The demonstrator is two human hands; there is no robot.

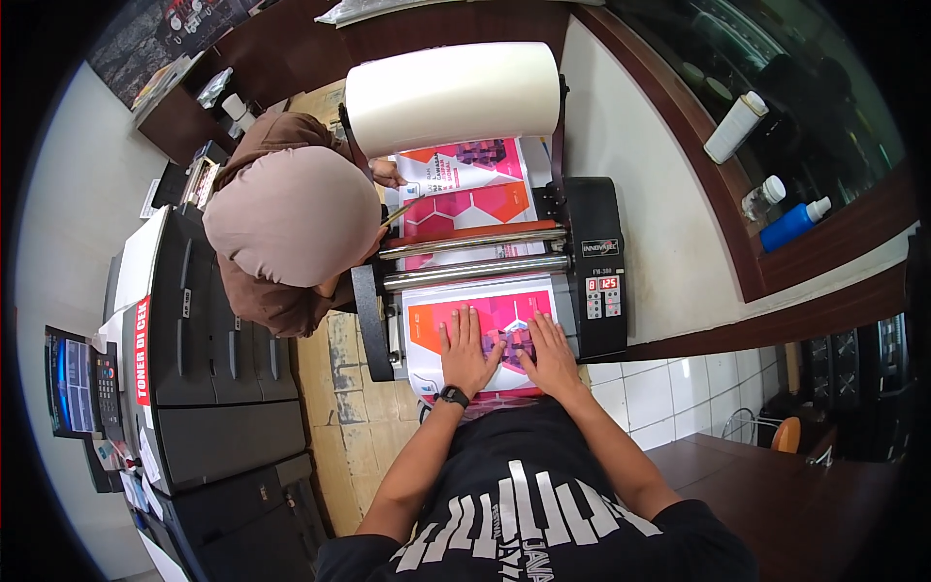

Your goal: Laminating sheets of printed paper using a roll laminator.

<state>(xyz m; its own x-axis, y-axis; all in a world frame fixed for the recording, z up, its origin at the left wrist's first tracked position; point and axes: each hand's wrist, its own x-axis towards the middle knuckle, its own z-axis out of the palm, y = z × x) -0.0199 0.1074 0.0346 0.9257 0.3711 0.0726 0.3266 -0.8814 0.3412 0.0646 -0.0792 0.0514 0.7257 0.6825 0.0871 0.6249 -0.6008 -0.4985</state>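
Observation:
My left hand lies flat with fingers spread on a printed pink, orange and white sheet. Beside it my right hand rests on the same sheet, fingers stretched out and thumb close to the left one. The sheet lies on the near side of a roll laminator, its far edge close to the shiny metal rollers. Beyond the rollers another printed sheet of similar colours shows. Above it is a large roll of whitish film.
A co-worker in brown leans in from the left, holding a thin tool over the far sheet. A big grey copier stands at the left. Bottles line a ledge at the right. A dark brown tabletop is at the lower right.

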